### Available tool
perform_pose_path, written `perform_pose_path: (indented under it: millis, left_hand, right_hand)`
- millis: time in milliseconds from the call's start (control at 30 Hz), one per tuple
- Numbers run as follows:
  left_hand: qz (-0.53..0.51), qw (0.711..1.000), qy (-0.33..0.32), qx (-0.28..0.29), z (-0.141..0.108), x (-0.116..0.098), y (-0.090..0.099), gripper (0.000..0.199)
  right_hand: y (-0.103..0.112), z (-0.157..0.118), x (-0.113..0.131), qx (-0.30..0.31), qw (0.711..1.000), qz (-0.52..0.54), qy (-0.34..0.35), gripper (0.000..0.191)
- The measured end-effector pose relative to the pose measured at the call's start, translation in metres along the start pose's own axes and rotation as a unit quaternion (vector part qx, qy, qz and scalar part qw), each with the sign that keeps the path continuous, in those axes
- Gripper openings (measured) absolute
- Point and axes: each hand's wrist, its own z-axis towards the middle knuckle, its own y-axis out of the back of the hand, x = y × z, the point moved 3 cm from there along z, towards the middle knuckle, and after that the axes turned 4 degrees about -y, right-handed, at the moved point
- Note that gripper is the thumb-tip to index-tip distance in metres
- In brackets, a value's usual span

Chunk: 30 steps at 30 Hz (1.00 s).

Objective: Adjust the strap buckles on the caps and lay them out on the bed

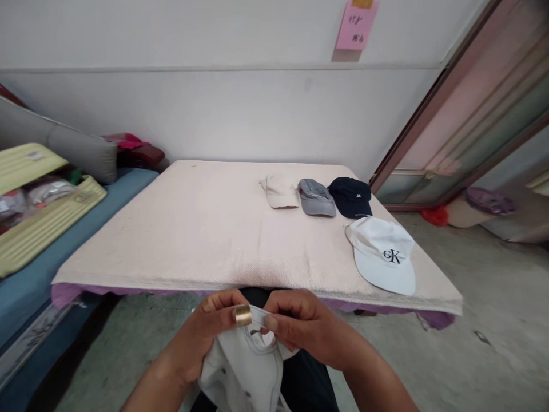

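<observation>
Both my hands pinch the back strap of a white cap [246, 366] above my lap, its crown hanging below. My left hand [221, 317] grips the strap from the left; a gold-coloured band wraps the thumb. From the right, my right hand [300, 320] closes on the strap's other side. On the bed-like table [171, 229] lie a cream cap [281, 190], a grey cap [316, 197], a dark navy cap [350, 196] and a white cap with dark letters [381, 252], all towards the right.
A pink note [357, 26] hangs on the white wall [240, 114]. At the left, a yellow case [47, 220] with packed items lies on a blue surface [128, 194] beside a grey cushion [64, 137]. A sliding door [463, 114] and concrete floor [480, 274] are on the right.
</observation>
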Motion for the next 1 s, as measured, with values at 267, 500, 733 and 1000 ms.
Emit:
perform_pose_path:
  millis: [267, 500, 733, 1000]
  left_hand:
    - [0.020, 1.000, 0.003, -0.003, -0.003, -0.003, -0.001, 0.016]
    - [0.014, 1.000, 0.001, 0.015, -0.002, -0.002, 0.000, 0.020]
    - [0.025, 1.000, -0.005, 0.013, -0.004, -0.004, -0.001, 0.015]
    - [0.058, 0.998, -0.010, 0.015, -0.006, -0.008, -0.003, 0.016]
  right_hand:
    - [0.002, 0.005, 0.001, 0.023, 0.999, 0.034, 0.010, 0.029]
    - [0.000, 0.008, -0.001, 0.062, 0.995, 0.083, 0.007, 0.027]
    - [-0.001, 0.011, -0.004, 0.053, 0.994, 0.093, 0.003, 0.024]
    - [0.000, 0.007, 0.005, 0.012, 1.000, 0.000, -0.011, 0.022]
